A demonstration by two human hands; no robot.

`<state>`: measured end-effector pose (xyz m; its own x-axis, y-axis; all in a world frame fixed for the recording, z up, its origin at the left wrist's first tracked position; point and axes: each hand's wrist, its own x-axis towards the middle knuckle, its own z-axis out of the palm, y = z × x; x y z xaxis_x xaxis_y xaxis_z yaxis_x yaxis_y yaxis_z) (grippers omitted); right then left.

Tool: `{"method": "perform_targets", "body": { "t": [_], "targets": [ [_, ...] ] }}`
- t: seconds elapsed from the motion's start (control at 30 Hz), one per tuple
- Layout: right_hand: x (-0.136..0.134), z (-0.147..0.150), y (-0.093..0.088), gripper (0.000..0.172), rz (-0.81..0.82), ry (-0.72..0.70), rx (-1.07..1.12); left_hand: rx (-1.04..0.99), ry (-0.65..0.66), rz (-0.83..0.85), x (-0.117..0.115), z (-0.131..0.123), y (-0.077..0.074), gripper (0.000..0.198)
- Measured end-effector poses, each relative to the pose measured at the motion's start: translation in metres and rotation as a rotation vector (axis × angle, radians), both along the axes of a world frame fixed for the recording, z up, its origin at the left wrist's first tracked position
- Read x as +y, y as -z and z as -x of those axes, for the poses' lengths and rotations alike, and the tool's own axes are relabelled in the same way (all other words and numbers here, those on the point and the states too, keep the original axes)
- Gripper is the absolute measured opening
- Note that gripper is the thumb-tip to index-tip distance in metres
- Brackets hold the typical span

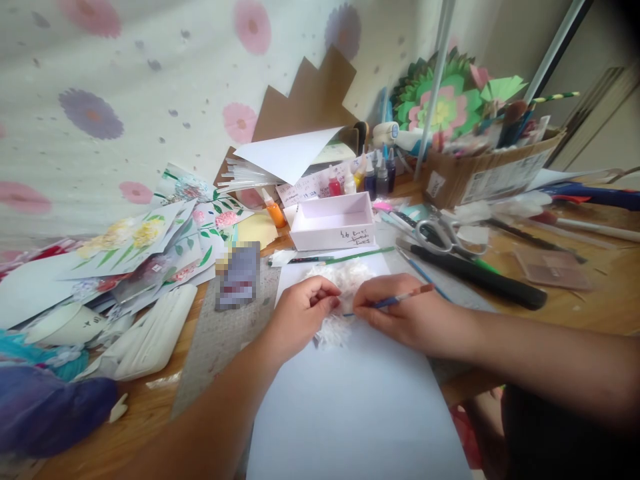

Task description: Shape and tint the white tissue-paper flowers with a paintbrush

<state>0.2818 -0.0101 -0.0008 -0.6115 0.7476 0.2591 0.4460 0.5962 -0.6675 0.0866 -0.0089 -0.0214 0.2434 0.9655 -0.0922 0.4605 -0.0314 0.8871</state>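
A fluffy white mass lies on a white sheet of paper in the middle. My left hand is at its left side, with thumb and fingertips pinched together at its edge; what they hold, if anything, is too small to name. On the right, my right hand is closed round a thin blue brush with a reddish-brown end, its tip side pointing left into the white mass. The fingertips of both hands are a short way apart.
Beyond the hands stands a white box, with paint bottles behind it. Scissors and a black-handled tool lie to the right, near a cardboard box of tools. Painted papers are piled left.
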Motion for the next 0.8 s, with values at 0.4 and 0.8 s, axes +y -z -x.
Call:
{"method": "perform_targets", "body": {
  "t": [0.4, 0.8],
  "targets": [
    [0.015, 0.003, 0.003, 0.017, 0.141, 0.084, 0.072, 0.12, 0.088, -0.05, 0.001, 0.007, -0.013, 0.014],
    [-0.007, -0.027, -0.009, 0.019, 0.175, 0.139, 0.267, 0.084, -0.198, -0.404, 0.01, 0.036, -0.031, 0.015]
  ]
}}
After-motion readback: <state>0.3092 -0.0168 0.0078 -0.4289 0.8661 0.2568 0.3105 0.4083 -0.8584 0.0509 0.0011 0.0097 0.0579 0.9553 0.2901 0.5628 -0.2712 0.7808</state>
